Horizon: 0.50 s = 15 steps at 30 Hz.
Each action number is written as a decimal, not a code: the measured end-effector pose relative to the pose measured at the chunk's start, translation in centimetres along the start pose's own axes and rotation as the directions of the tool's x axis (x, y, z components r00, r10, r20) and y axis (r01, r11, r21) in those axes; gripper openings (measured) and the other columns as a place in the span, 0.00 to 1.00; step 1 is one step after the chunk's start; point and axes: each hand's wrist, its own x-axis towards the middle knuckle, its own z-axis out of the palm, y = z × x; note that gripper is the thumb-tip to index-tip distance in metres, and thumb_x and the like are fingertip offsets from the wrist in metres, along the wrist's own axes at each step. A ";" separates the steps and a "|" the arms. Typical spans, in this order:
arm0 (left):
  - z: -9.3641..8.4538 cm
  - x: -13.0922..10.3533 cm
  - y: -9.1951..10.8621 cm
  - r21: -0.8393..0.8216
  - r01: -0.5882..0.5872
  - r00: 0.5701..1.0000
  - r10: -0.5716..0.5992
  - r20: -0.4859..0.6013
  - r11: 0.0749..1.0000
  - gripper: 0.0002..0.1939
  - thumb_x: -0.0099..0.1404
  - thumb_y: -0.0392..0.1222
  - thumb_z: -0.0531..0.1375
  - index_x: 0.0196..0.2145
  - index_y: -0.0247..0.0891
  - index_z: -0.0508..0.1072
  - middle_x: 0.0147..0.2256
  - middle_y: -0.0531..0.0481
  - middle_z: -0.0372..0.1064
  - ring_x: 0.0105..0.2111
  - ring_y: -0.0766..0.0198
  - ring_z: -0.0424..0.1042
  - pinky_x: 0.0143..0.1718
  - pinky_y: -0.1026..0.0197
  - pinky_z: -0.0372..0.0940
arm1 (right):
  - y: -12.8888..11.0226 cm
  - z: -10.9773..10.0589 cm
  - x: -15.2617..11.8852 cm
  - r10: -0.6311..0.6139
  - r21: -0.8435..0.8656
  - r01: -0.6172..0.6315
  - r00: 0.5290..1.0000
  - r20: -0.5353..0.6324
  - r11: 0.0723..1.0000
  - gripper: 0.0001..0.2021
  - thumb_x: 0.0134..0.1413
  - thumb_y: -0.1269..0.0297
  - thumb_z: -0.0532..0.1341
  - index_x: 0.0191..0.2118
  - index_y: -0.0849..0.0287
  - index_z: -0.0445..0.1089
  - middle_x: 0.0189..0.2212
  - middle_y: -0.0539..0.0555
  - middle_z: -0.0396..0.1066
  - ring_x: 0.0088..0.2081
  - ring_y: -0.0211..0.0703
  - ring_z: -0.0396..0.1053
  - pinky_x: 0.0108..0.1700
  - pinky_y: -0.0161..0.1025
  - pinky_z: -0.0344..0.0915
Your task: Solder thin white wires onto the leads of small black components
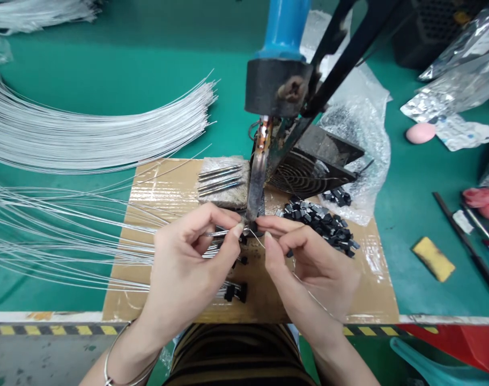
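Green table (119, 64) beneath one blue-handled soldering iron (287, 27). The right hand (325, 273) grasps one thin silvery wire (257, 239) in its fingers, slanting from the iron's tip toward that wrist; the left hand (188, 273) pinches something hidden opposite. Four metal rods (219, 188); black clips (320, 222), uncountable.

No readable text, label, brand, number or sign anywhere in the head view.

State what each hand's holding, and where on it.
Right hand pinches the thin wire near its end. Left hand is pinched beside the iron tip; what it holds can't be told.
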 end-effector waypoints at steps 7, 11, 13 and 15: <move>-0.1 -0.1 -0.1 0.011 0.003 1.000 -0.003 0.007 1.000 0.06 0.66 0.34 0.68 0.32 0.43 0.79 0.36 0.54 0.81 0.35 0.64 0.79 0.32 0.66 0.70 | 0.3 0.2 -0.3 -0.002 0.012 0.003 1.000 -0.013 1.000 0.11 0.62 0.76 0.67 0.31 0.53 0.71 0.46 0.54 0.83 0.49 0.49 0.81 0.54 0.46 0.77; -0.1 -0.1 -0.2 0.003 -0.003 1.000 0.003 0.012 1.000 0.05 0.66 0.34 0.67 0.33 0.42 0.79 0.36 0.53 0.81 0.36 0.64 0.79 0.33 0.66 0.70 | 0.5 0.3 -0.3 -0.012 0.018 0.012 0.999 -0.034 1.000 0.11 0.62 0.75 0.66 0.31 0.53 0.71 0.45 0.54 0.83 0.49 0.49 0.81 0.54 0.46 0.77; 0.0 0.0 -0.3 -0.003 -0.005 1.000 0.005 0.021 1.000 0.05 0.67 0.34 0.67 0.33 0.42 0.79 0.36 0.53 0.80 0.35 0.64 0.79 0.32 0.66 0.70 | 0.4 0.3 -0.3 -0.019 0.000 0.019 1.000 -0.024 1.000 0.11 0.62 0.76 0.66 0.31 0.53 0.71 0.45 0.55 0.83 0.49 0.49 0.82 0.53 0.46 0.77; 0.0 0.1 -0.3 -0.002 -0.011 1.000 0.011 0.024 1.000 0.05 0.67 0.34 0.67 0.32 0.42 0.79 0.35 0.53 0.80 0.33 0.65 0.78 0.30 0.66 0.69 | 0.3 0.2 -0.2 -0.028 -0.017 0.028 0.999 -0.018 0.999 0.11 0.61 0.76 0.66 0.31 0.53 0.71 0.45 0.55 0.83 0.48 0.48 0.82 0.52 0.45 0.78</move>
